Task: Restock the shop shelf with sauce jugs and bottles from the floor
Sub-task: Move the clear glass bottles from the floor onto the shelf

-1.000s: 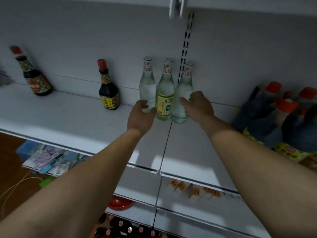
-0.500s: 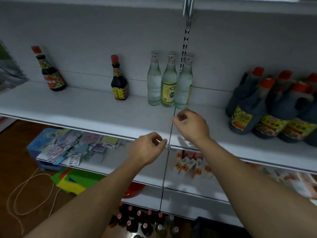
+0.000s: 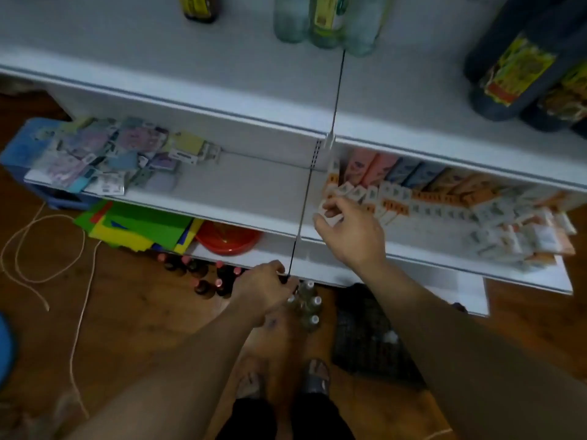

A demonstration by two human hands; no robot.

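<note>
— Toppling worries me most: the clear bottles [image 3: 307, 304] stand packed together on the floor [image 3: 133, 312], just in front of the shelving, and the left hand [image 3: 263, 289] hangs right over them. A clumsy grab at one neck could tip its neighbours.
— Is that hand gripping one?
— Can't tell; its curled fingers hide the contact. The right hand [image 3: 351, 239] hovers farther up and to the right, fingers loosely curled, holding nothing.
— And the dark red-capped bottles [image 3: 206, 282]?
— Just left of the clear ones, close enough to get clipped too.
— How do the clear ones look?
— Slim, see-through, white-capped; probably glass, so slick and breakable. Three matching bottles [image 3: 324, 23] stand far back on the top shelf [image 3: 158, 68], left of the dark jugs [image 3: 514, 65].
</note>
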